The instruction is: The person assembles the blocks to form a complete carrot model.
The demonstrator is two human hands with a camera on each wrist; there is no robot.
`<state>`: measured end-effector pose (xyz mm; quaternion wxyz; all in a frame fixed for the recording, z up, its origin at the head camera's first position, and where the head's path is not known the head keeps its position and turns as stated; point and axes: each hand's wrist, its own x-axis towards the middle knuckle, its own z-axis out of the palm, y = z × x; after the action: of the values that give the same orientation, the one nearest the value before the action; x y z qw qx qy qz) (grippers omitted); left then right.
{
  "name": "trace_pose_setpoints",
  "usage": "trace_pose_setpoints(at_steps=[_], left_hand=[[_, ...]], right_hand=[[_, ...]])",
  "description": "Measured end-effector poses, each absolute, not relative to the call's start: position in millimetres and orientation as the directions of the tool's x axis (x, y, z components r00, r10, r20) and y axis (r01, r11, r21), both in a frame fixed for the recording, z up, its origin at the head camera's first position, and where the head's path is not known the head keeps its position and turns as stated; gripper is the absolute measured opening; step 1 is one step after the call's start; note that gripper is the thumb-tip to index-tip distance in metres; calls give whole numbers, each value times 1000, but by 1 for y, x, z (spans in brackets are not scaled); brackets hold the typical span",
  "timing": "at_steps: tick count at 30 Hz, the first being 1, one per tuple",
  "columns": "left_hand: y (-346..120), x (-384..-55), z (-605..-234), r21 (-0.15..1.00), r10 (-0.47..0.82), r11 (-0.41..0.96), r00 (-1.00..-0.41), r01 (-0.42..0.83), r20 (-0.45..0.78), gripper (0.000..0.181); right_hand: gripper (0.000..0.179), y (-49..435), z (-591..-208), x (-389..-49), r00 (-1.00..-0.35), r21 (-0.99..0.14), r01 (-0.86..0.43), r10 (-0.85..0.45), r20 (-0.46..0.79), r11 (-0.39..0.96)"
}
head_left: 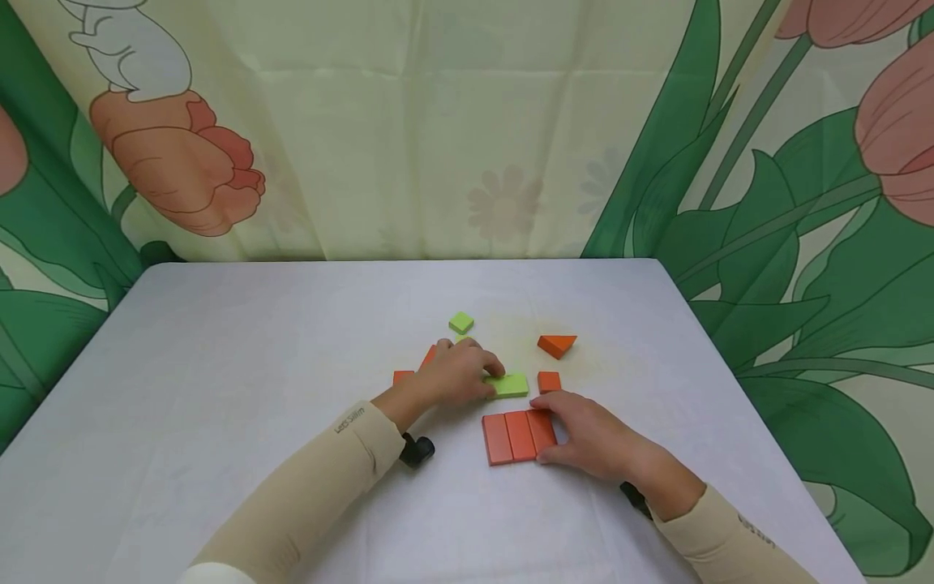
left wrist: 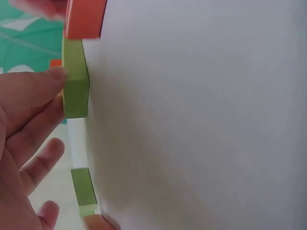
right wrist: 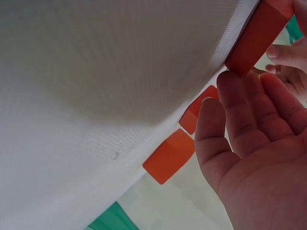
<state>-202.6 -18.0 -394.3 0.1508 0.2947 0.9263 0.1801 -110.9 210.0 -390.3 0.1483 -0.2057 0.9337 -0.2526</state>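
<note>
In the head view, three red rectangular blocks (head_left: 521, 436) lie side by side on the table. My right hand (head_left: 597, 434) holds the rightmost one, thumb at its near end and fingers at its far end. Just beyond the row is a light green rectangular block (head_left: 512, 385), which my left hand (head_left: 458, 375) pinches at its left end. The left wrist view shows the thumb on this green block (left wrist: 75, 81), with the other fingers spread. In the right wrist view, fingertips meet the end of the red block (right wrist: 256, 40).
Beyond the green block stand a small orange block (head_left: 549, 381) and an orange triangular block (head_left: 557, 345). A small green block (head_left: 460, 322) lies farther back. Orange pieces (head_left: 403, 376) show partly behind my left hand. A white cloth covers the table (head_left: 219, 389); a printed curtain (head_left: 438, 130) hangs behind.
</note>
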Motion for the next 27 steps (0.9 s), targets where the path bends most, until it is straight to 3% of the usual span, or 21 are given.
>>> trace_pose_setpoints(at_steps=[13, 27], left_hand=[[-19, -184, -395, 479, 614, 733, -774, 484, -157, 27], [-20, -178, -396, 486, 621, 723, -770, 490, -148, 28]], right_hand=[[65, 212, -393, -110, -855, -525, -386, -508, -104, 758], [70, 212, -393, -110, -855, -521, -385, -507, -108, 761]])
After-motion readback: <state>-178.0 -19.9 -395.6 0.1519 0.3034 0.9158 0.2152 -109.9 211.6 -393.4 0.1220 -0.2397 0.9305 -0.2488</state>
